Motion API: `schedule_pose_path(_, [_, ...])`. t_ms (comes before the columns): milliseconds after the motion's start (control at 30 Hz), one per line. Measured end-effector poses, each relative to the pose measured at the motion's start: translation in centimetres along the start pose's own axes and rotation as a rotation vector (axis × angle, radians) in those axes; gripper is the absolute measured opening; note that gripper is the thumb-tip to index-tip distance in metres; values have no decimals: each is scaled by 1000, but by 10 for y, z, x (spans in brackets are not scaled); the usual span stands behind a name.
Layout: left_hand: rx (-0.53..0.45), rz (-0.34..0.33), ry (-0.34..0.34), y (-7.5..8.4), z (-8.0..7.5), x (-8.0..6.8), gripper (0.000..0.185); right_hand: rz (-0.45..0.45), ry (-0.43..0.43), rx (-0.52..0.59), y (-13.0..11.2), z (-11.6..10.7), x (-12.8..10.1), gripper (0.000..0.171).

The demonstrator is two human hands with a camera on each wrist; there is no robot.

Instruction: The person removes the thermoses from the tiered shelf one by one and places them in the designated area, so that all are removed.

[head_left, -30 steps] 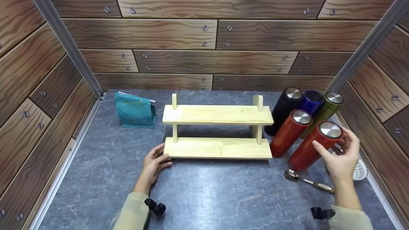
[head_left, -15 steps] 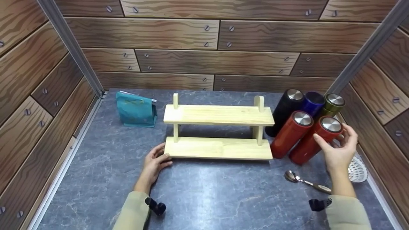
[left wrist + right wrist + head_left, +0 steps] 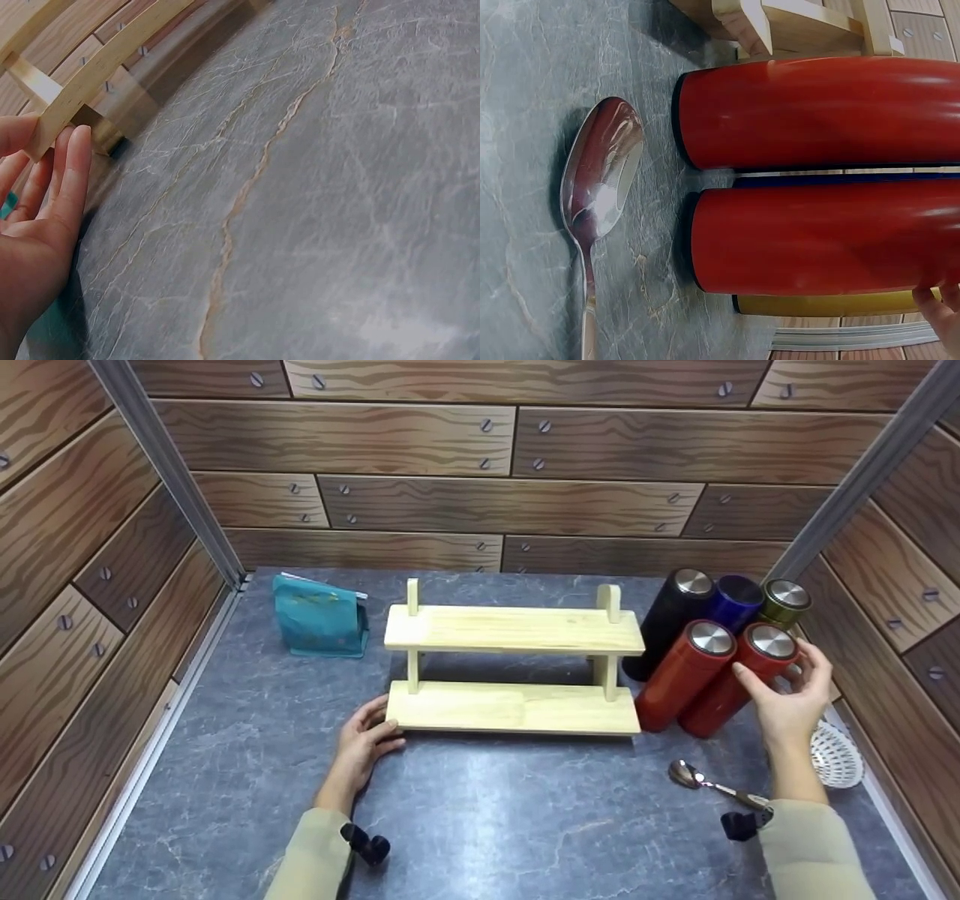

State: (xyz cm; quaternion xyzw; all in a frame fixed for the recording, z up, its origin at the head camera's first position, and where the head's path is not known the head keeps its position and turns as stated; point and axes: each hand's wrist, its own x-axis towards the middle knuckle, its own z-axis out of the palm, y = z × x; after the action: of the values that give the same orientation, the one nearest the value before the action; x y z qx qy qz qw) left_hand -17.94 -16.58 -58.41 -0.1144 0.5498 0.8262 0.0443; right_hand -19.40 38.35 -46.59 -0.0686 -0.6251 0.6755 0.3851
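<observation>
I've got my right hand (image 3: 787,697) curled round the nearer red flask (image 3: 731,684), left hand's (image 3: 365,741) straight fingers bracing the wooden rack (image 3: 514,709); next I'd lift it rackward.

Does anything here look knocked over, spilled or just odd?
Nothing is spilled or broken. The spoon lies loose on the table beside the flasks, and the right hand grips the nearer red flask by its top. The wooden shelf holds nothing.
</observation>
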Motion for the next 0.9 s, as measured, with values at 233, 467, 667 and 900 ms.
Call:
schedule_pose_path(233, [1, -7, -9, -2, 0, -1, 55, 13, 11, 25, 5, 0, 3, 76])
schedule_pose_path(467, [-7, -2, -6, -2, -1, -2, 56, 16, -21, -75, -7, 4, -3, 74])
schedule_pose_path(667, [-12, -7, 19, 0, 0, -2, 55, 23, -66, -172, -16, 7, -10, 77])
schedule_pose_path(900, [2, -16, 18, 2, 1, 0, 56, 45, -66, -147, -14, 3, -23, 79])
